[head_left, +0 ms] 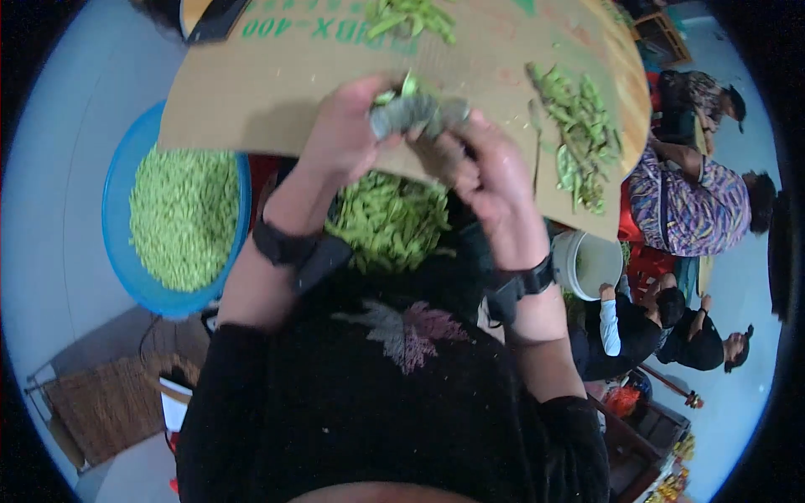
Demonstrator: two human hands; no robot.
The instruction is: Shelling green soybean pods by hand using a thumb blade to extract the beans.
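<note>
Above the near part of a cardboard sheet [239, 105], my two hands meet with their fingers bent inward. Grey wrapping covers several fingertips. My left hand [356, 126] is closed on a green bean pod [409, 85], which pokes up past the fingers. Close against it, my right hand [495, 159] has its fingers curled in; what they grip, if anything, is hidden. Below the hands, a heap of green pods [390, 222] lies at my lap. More pods form a pile [579, 126] on the right of the cardboard and another pile [411, 18] at its far edge.
A blue basin [107, 205] full of pale green shelled beans stands at my left. The cardboard lies on a round wooden table [633, 92]. To the right are a white bucket [597, 264] and several seated people [696, 201]. A woven brown panel [105, 407] is at lower left.
</note>
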